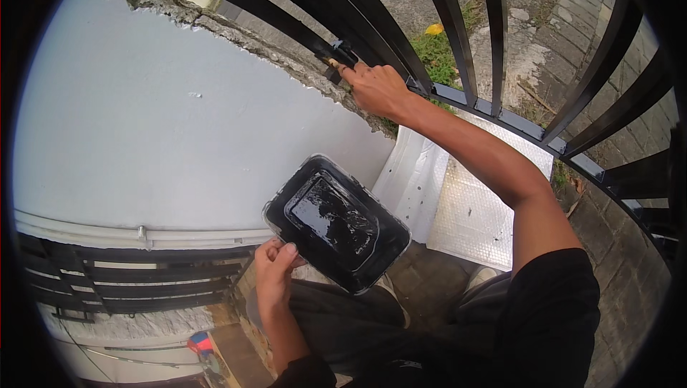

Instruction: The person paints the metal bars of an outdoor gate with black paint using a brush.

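Note:
My left hand [276, 267] grips the near left rim of a shallow tray [394, 235], thumb on top. Wet black paint [343, 227] lies in its recessed middle, and grey smears mark the rim. My right hand [378, 87] is stretched out to the black metal fence [370, 17], closed around what looks like a paintbrush [334, 62]. Most of that brush is hidden by the fingers. Its tip meets a fence bar beside a short cylindrical fitting [343, 51], close to the broken edge of the wall.
A pale painted wall [145, 114] with a rough, crumbling edge [214, 23] fills the left. Silvery bubble-foil sheeting [472, 205] with dark spots covers the ground below the fence rail [523, 124]. White pipes [198, 237] run along the wall; brick paving [617, 280] is at right.

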### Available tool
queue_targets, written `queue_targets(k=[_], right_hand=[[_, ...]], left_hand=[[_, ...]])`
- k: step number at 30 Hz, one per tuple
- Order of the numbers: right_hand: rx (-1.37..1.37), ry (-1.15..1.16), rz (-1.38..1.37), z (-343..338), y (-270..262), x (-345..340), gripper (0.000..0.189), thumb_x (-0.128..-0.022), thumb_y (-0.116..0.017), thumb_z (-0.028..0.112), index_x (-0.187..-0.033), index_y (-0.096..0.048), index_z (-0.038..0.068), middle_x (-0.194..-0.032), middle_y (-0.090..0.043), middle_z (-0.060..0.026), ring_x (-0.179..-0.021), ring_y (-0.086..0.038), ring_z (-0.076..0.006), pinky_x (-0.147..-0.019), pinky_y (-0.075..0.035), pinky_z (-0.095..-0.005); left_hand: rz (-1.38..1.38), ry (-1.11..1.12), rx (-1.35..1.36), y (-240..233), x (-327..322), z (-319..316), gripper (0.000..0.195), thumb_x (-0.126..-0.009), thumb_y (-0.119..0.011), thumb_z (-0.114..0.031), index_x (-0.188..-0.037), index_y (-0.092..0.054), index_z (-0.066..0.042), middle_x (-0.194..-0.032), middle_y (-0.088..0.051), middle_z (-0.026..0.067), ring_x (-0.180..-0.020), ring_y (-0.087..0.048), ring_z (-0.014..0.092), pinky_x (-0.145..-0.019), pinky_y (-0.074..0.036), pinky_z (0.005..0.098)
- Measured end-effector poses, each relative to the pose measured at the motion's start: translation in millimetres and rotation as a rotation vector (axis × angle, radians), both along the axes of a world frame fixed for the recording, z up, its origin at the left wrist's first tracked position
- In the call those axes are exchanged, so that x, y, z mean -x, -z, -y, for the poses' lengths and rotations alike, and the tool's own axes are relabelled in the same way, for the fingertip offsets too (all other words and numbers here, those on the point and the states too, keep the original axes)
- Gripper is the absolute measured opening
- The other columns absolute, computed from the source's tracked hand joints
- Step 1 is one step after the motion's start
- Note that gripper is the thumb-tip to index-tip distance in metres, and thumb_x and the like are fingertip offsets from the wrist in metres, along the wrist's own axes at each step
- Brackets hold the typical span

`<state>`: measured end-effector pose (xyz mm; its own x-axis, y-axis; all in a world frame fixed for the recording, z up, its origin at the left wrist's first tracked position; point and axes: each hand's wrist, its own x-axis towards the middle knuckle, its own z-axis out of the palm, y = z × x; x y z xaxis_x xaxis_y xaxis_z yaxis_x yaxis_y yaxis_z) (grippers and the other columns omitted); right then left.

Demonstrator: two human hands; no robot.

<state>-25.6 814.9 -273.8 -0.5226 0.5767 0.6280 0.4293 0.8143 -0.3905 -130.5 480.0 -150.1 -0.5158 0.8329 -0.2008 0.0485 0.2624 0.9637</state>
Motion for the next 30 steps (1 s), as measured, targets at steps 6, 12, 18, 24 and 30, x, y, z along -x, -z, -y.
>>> queue_targets(k=[6, 12, 18, 24, 30], right_hand=[[0.050, 0.024, 0.035, -2, -17, -3, 0.039, -0.076, -0.054, 0.008, -0.114, -0.058, 0.002, -0.086, -0.065, -0.0209, -0.071, -0.066, -0.0340, -0.059, -0.052, -0.0434], [0.229, 0.041, -0.112, -1, -31, -6, 0.031, -0.083, -0.051, 0.013, -0.111, -0.059, 0.001, -0.083, -0.065, -0.0229, -0.073, -0.065, -0.0385, -0.066, -0.052, -0.0466], [0.419, 0.050, -0.224, -4, -29, -8, 0.030, -0.085, -0.049, 0.015, -0.108, -0.059, -0.001, -0.079, -0.064, -0.0268, -0.076, -0.063, -0.0437, -0.071, -0.052, -0.0502], [0.418, -0.015, -0.170, -5, -44, -12, 0.028, -0.080, -0.049, 0.011, -0.102, -0.060, -0.004, -0.080, -0.064, -0.0272, -0.077, -0.064, -0.0434, -0.071, -0.052, -0.0498], [0.291, 0.003, -0.140, 0, -32, -2, 0.033, -0.081, -0.050, 0.012, -0.108, -0.059, -0.004, -0.080, -0.064, -0.0258, -0.075, -0.064, -0.0415, -0.067, -0.052, -0.0486]], left_hand=[[-0.013, 0.017, 0.018, -2, -2, -2, 0.034, -0.083, -0.067, -0.020, -0.104, -0.060, 0.006, -0.088, -0.066, 0.0060, -0.074, -0.063, 0.010, -0.065, -0.054, 0.0234], [-0.015, 0.023, 0.016, -2, -3, -2, 0.035, -0.083, -0.067, -0.020, -0.105, -0.060, 0.006, -0.089, -0.066, 0.0062, -0.074, -0.064, 0.010, -0.066, -0.054, 0.0234], [-0.025, 0.000, 0.010, 1, -4, -1, 0.029, -0.083, -0.067, -0.017, -0.100, -0.059, 0.005, -0.082, -0.063, 0.0038, -0.069, -0.061, 0.008, -0.064, -0.055, 0.0243], [-0.055, -0.042, 0.037, 3, -6, -3, 0.030, -0.081, -0.069, -0.024, -0.094, -0.058, 0.001, -0.075, -0.057, 0.0012, -0.066, -0.058, 0.008, -0.062, -0.051, 0.0245], [-0.017, -0.017, 0.024, -1, -8, -7, 0.020, -0.083, -0.067, -0.017, -0.088, -0.056, 0.000, -0.075, -0.057, 0.0010, -0.065, -0.059, 0.007, -0.062, -0.056, 0.0250]])
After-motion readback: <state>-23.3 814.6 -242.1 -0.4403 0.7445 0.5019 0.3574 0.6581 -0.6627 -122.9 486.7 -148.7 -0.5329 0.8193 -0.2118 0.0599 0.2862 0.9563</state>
